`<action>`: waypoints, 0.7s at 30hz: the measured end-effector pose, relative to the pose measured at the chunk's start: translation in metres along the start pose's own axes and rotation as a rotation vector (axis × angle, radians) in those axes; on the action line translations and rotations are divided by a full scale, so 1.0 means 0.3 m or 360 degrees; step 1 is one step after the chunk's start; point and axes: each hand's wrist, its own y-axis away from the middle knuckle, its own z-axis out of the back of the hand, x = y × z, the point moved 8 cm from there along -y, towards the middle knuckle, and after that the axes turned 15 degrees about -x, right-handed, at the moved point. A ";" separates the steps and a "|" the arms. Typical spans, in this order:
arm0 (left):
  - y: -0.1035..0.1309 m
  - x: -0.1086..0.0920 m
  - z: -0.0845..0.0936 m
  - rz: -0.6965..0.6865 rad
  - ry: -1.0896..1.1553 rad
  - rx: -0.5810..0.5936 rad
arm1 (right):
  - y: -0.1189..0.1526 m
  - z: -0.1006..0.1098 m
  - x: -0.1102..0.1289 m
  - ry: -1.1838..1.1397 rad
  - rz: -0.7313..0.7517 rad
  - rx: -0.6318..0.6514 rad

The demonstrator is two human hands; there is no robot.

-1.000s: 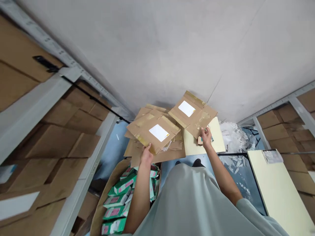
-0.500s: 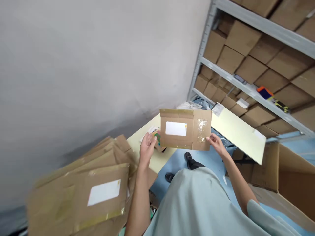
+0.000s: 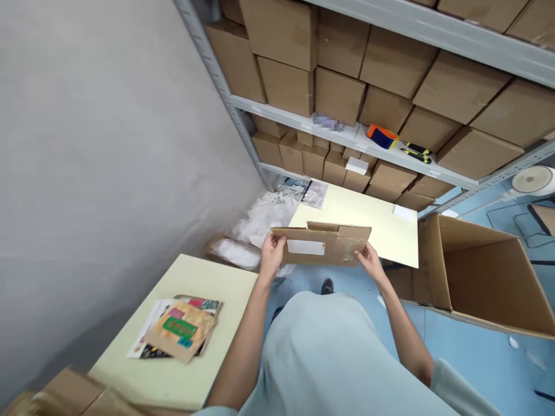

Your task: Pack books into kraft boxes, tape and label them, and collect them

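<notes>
A flattened cardboard box [image 3: 332,249] with a white label [image 3: 306,247] and a patch of clear tape is held out in front of me. My left hand [image 3: 273,254] grips its left end, thumb on the near face. At its right end, my right hand [image 3: 367,258] pinches the lower edge. The box is tipped, so its top edge and a raised flap show. Below and left, a pile of colourful paper packets [image 3: 182,329] lies on a pale yellow table [image 3: 234,289], apart from both hands.
Ahead is a second pale table [image 3: 359,216], with a clear plastic bag [image 3: 315,194] on it. Behind stands a metal shelf [image 3: 277,112] of cartons. A large open carton [image 3: 485,271] sits at right. White wrapping material [image 3: 264,216] heaps by the wall; more cardboard [image 3: 69,393] lies at lower left.
My view has turned right, toward the shelf and second table. My left hand, formerly apart from the box, now grips its left end. The box has tipped flatter.
</notes>
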 end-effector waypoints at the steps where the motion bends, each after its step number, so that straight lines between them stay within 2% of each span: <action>1: -0.019 0.002 -0.094 -0.0013 -0.0042 0.0025 | -0.054 0.037 -0.033 0.0039 -0.0010 -0.0086; 5: -0.076 0.011 -0.420 -0.0105 -0.0165 0.0247 | -0.222 0.164 -0.151 0.0166 -0.0117 -0.0405; 9: -0.147 0.049 -0.642 -0.0129 -0.0182 0.0429 | -0.338 0.225 -0.242 0.0257 -0.0188 -0.0600; 13: -0.232 0.106 -0.807 -0.0055 -0.0199 0.0581 | -0.440 0.216 -0.311 0.0313 -0.0303 -0.0670; 16: -0.267 0.141 -0.905 0.0029 -0.0248 0.0771 | -0.509 0.163 -0.330 0.0275 -0.0400 -0.0611; 19: -0.276 0.169 -0.966 0.0128 -0.0313 0.0975 | -0.550 0.104 -0.318 0.0245 -0.0475 -0.0547; 21: -0.283 0.181 -0.986 0.0206 -0.0337 0.1053 | -0.550 0.085 -0.306 0.0228 -0.0561 -0.0592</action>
